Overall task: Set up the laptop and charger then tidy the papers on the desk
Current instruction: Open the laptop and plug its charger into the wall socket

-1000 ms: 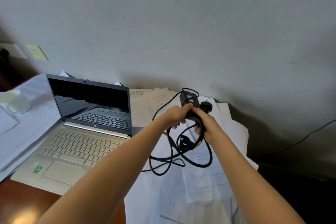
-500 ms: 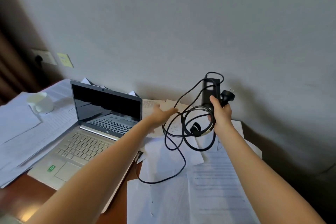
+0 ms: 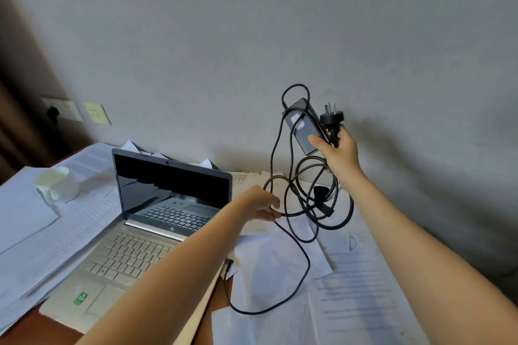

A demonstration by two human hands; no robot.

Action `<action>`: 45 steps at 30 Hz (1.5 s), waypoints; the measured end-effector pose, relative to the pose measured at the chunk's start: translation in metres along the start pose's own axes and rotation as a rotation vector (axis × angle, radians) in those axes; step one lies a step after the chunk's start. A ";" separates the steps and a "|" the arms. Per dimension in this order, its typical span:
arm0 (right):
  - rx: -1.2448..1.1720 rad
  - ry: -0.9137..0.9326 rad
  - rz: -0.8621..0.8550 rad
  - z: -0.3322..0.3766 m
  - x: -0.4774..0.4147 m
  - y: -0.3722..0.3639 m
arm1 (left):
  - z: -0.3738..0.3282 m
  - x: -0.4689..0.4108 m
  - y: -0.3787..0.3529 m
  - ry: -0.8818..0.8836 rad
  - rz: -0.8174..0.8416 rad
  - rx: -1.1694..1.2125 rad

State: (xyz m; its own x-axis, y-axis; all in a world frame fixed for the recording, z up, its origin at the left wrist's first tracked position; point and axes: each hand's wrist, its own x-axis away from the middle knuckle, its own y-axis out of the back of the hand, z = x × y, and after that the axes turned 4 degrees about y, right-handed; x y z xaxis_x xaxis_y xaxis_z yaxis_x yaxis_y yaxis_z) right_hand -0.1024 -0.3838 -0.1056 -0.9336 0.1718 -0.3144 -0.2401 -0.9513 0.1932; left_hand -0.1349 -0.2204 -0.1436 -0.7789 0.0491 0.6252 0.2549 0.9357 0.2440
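My right hand (image 3: 337,152) holds up the black charger brick (image 3: 301,124) together with its wall plug (image 3: 331,119), high against the wall. Tangled black cable (image 3: 305,204) hangs from it in loops, and one strand trails down over the papers to the laptop's right side (image 3: 228,263). My left hand (image 3: 262,204) reaches in from the left and pinches a loop of that cable. The silver laptop (image 3: 134,244) stands open with a dark screen at the left. White papers (image 3: 350,288) lie scattered across the desk.
A white mug (image 3: 59,183) stands on papers left of the laptop. Wall sockets (image 3: 75,110) sit on the wall at far left, one with a dark plug in it. Brown desk wood (image 3: 16,333) shows at the bottom left. The grey wall runs close behind.
My right hand has lifted the brick and plug higher. My left hand let go of the bundle, moved left and down, and now pinches a hanging cable loop. The cable has partly uncoiled.
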 end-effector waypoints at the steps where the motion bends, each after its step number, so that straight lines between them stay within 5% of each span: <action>1: 0.048 0.026 0.016 0.004 -0.003 -0.004 | -0.001 -0.003 0.006 -0.007 -0.021 -0.042; 9: 0.522 0.223 0.164 0.035 -0.027 -0.051 | -0.016 -0.004 0.061 -0.120 -0.007 -0.400; 14: 1.040 0.491 0.270 0.061 -0.036 -0.084 | -0.030 -0.007 0.087 -0.325 0.025 -0.232; 20: 1.420 0.667 0.478 0.081 -0.049 -0.114 | -0.024 -0.016 0.114 -0.788 -0.451 -0.277; 24: 1.511 0.684 0.484 0.091 -0.057 -0.129 | -0.022 -0.021 0.144 -0.893 -0.655 -0.393; 28: 1.679 1.029 0.546 0.089 -0.071 -0.137 | -0.033 -0.024 0.175 -0.986 -0.784 -0.362; 35: 1.512 1.644 0.478 0.076 -0.096 -0.142 | -0.052 -0.042 0.195 -0.793 -0.303 -0.807; 38: 1.426 1.824 0.418 0.064 -0.105 -0.147 | -0.056 -0.051 0.198 -0.746 -0.273 -0.848; 45: 1.254 1.720 0.283 0.046 -0.117 -0.172 | -0.045 -0.056 0.199 -0.665 -0.201 -0.378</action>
State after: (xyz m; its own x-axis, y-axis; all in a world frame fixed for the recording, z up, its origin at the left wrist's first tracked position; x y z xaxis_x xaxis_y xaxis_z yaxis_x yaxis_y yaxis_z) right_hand 0.0359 -0.2285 -0.0597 -0.0363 -0.9372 -0.3470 -0.8523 -0.1523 0.5003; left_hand -0.0147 -0.0527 -0.0970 -0.9794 0.2019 -0.0024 0.1577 0.7724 0.6152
